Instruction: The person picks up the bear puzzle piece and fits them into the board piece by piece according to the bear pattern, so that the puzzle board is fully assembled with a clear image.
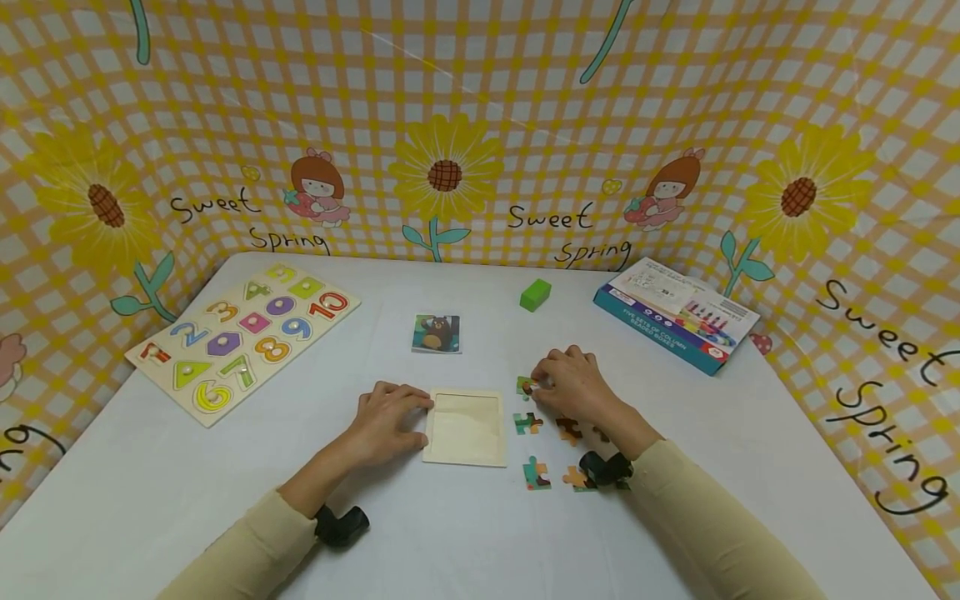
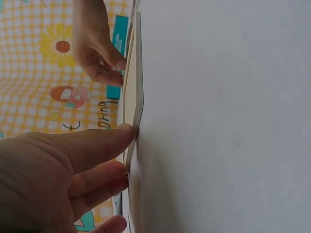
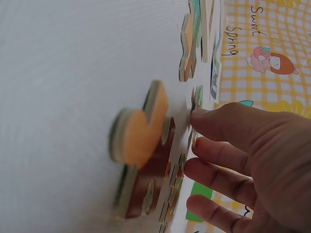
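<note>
Cream tray [image 1: 465, 429], multicoloured puzzle pieces [image 1: 568, 428], yellow-checked backdrop [image 1: 442, 75]

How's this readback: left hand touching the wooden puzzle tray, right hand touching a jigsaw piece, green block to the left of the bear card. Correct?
One slip: the green block is to the right of the bear card, not the left, as the head view shows. The rest stands: left hand touching the wooden puzzle tray, right hand touching a jigsaw piece.
</note>
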### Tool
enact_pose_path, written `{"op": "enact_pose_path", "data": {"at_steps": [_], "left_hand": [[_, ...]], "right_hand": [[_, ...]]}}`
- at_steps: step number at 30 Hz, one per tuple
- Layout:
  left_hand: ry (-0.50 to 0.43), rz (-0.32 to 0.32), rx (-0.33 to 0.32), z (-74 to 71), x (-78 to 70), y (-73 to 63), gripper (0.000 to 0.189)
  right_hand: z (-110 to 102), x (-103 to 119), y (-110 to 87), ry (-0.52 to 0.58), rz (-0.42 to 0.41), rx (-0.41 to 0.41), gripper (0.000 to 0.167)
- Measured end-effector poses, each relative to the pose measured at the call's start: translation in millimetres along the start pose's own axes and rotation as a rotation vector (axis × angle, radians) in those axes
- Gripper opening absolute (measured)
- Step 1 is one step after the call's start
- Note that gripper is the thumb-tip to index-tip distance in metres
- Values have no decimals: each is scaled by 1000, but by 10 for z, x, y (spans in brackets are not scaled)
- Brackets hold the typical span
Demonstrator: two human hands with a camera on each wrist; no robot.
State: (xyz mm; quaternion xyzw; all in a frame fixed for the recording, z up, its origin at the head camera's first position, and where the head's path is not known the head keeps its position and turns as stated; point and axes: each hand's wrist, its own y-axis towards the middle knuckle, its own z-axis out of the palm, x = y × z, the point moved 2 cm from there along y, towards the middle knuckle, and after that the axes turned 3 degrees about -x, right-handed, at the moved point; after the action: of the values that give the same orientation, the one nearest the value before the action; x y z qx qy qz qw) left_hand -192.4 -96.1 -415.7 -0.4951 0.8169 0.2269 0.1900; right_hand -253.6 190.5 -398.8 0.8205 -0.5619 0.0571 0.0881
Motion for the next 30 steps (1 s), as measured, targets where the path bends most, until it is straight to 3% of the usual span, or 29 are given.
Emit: {"op": "enact_pose_path", "data": {"at_steps": [14,30], "left_hand": [[-54,-38,-4,59,21,4,44],[-121,-31,-34,62,49,-23,42]], "right_hand": [[-60,61,-12,59,-43,-2,24],[-109,471,-54,89,-191,-65,23]]}}
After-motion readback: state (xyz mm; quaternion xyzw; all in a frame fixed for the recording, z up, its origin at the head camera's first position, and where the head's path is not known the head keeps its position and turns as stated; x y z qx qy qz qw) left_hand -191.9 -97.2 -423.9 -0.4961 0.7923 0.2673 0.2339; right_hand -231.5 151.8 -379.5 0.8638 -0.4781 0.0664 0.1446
